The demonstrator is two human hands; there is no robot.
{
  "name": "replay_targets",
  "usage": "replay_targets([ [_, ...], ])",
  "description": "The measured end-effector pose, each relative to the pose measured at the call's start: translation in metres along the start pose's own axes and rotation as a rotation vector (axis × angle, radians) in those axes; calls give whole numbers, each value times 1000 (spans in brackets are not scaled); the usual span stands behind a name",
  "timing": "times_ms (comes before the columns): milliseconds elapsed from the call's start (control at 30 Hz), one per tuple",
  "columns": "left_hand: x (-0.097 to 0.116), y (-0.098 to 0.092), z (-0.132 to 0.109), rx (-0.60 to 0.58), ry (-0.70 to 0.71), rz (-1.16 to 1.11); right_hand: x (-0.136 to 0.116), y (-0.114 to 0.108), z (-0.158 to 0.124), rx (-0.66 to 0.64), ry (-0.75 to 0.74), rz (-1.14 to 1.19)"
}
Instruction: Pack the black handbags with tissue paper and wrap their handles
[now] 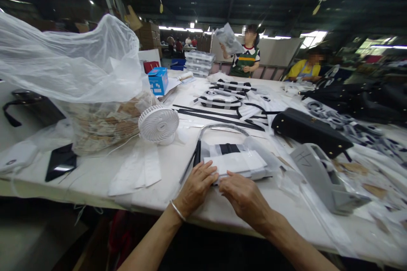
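Note:
A wrapped bundle in clear plastic lies near the table's front edge, with white sheet material on top and a black band across its far part. My left hand grips its near left corner; the fingers lie over the top and the thumb is hidden. Close beside it, my right hand is closed at the bundle's near edge, its fingers curled and the tips partly hidden. A black strap lies along the bundle's left side. Behind the bundle, a curved clear strip arches across the table.
A white fan stands left of the bundle, before a big plastic bag of scraps. To the right are a grey tape dispenser and a black bag. Black strips lie behind. A co-worker stands across the table.

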State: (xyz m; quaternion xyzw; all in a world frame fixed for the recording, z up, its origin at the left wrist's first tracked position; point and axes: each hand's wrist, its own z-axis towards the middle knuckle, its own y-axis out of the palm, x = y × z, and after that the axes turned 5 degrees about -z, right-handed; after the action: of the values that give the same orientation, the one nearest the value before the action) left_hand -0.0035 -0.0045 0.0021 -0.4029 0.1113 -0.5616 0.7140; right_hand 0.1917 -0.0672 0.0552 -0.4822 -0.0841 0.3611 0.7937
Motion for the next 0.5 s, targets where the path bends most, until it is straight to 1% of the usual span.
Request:
replay_targets([
  [67,7,-4,-1,-72,-8,49,-3,0,-1,-34,31,13],
  [133,16,-8,-1,-149,-32,85,-5,-3,1,-95,151,37],
  [167,21,-8,0,-156,-45,111,-5,-6,4,-144,223,53],
  [200,25,-7,0,-127,-53,147,-5,-11,10,-211,280,76],
  [233,28,-4,0,-71,-57,190,-4,-16,17,-288,316,108],
  [300,32,5,1,72,-56,269,3,-29,37,-420,346,197],
  [333,33,9,1,129,-56,293,9,-35,47,-448,352,242],
  [367,34,13,1,163,-56,306,16,-37,58,-443,354,267],
  [400,34,16,2,179,-57,312,25,-36,68,-409,354,261],
  [433,34,18,2,183,-59,314,35,-32,77,-369,342,223],
  [500,34,19,3,183,-61,308,56,-11,88,-343,273,82],
])
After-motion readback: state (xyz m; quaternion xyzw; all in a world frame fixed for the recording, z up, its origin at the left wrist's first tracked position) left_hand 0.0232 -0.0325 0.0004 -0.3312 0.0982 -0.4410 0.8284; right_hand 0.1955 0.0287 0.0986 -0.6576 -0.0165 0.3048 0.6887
